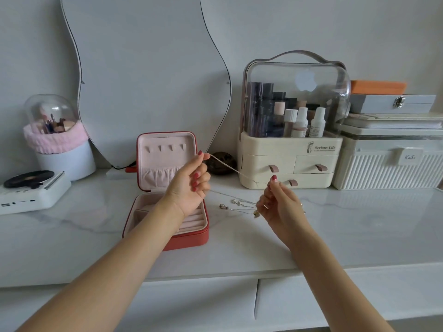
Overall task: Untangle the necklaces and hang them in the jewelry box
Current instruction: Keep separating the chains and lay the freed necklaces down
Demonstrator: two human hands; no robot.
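A thin silver necklace chain (230,167) is stretched taut in the air between my two hands. My left hand (191,185) pinches its upper end above the open red jewelry box (189,240). My right hand (279,204) pinches the lower end, to the right of the box. More chains with small pendants (236,203) lie tangled on the marble top between my hands; one pendant dangles by my right palm. The box lid stands upright, and its pink lining shows a row of empty hooks (165,147) above a gathered pocket.
A cream cosmetics organizer with a clear dome (291,159) stands behind my right hand, a white ribbed case (383,171) beside it. A wavy mirror (143,68) leans on the wall. A brush holder (57,144) and mini record player (31,190) sit left.
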